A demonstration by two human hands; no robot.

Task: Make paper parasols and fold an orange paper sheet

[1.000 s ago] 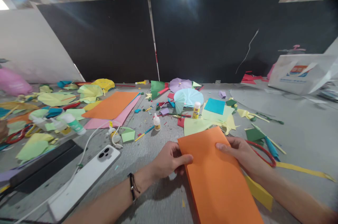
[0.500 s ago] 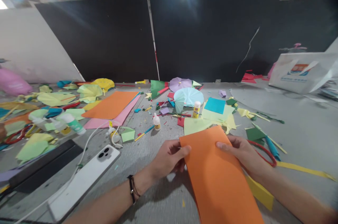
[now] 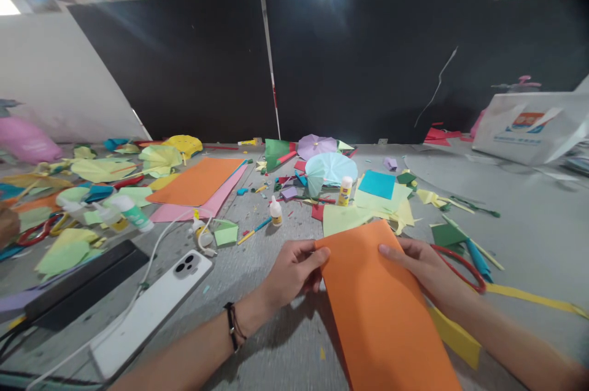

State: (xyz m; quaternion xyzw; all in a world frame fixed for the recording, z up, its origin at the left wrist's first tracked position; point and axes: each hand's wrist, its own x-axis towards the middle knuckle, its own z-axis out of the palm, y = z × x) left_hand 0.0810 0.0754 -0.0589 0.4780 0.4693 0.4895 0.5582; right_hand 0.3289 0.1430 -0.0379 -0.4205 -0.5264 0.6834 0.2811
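A folded sheet of orange paper [image 3: 377, 305] lies in front of me, its near end running out of the picture. My left hand [image 3: 297, 271] pinches its far left corner, thumb on top and fingers beneath. On the far right edge, my right hand [image 3: 421, 262] grips the paper with the thumb laid flat on it. Red-handled scissors [image 3: 464, 271] are partly hidden behind my right hand. A yellow paper strip [image 3: 455, 336] shows under my right forearm. Just beyond the orange paper is a light green sheet [image 3: 343, 218].
Left of me are a white phone [image 3: 151, 317] with a cable and a black box [image 3: 87, 283]. Glue bottles [image 3: 275, 213], a glue stick [image 3: 345, 191], paper umbrellas [image 3: 331, 170] and scraps cover the table. Another person's hand [image 3: 8, 225] shows at far left.
The view has shifted slightly, so the surroundings sit a little further right. Both hands keep their hold on the orange paper, which has hardly moved.
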